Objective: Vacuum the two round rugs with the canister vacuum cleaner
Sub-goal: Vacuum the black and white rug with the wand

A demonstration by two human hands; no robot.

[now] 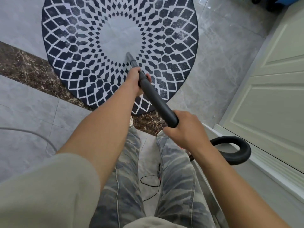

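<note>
The left hand grips the vacuum wand ahead, right hand behind; tip seemingly touching the round rug

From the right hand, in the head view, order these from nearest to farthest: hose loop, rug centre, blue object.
1. Hose loop, on the floor just right of the right hand.
2. Rug centre, ahead and to the left.
3. Blue object, in the far top-right corner.

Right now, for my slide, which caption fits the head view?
The left hand and right hand grip the vacuum tube, its tip at the pale centre of a round patterned rug.
</note>
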